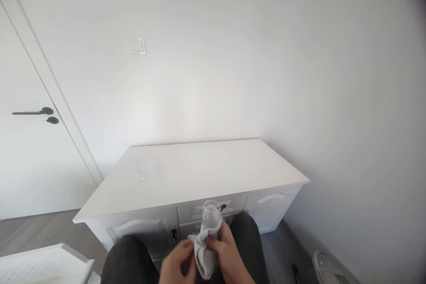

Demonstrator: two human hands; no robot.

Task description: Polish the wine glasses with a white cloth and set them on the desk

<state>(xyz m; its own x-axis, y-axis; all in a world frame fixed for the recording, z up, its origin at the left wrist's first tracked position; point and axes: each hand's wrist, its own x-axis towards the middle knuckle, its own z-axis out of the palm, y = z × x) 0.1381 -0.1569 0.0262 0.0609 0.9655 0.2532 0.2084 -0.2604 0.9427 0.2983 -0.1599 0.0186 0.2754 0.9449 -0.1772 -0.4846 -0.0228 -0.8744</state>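
My right hand [228,250] is wrapped around a clear drinking glass [210,203] and part of a white cloth [203,255]. The glass stands upright over my lap, its rim facing up near the cabinet's front. White cloth fills the inside of the bowl and also hangs below, bunched between my hands; the lower part of the glass is covered. On the left, my left hand [179,262] pinches the edge of the cloth with thumb and fingers.
In front of my knees stands a white cabinet [206,164] with doors and drawers. Clear glassware [141,168], hard to make out, is on its left side. A white panelled piece [46,264] lies low left; a pale appliance [333,268] is at lower right.
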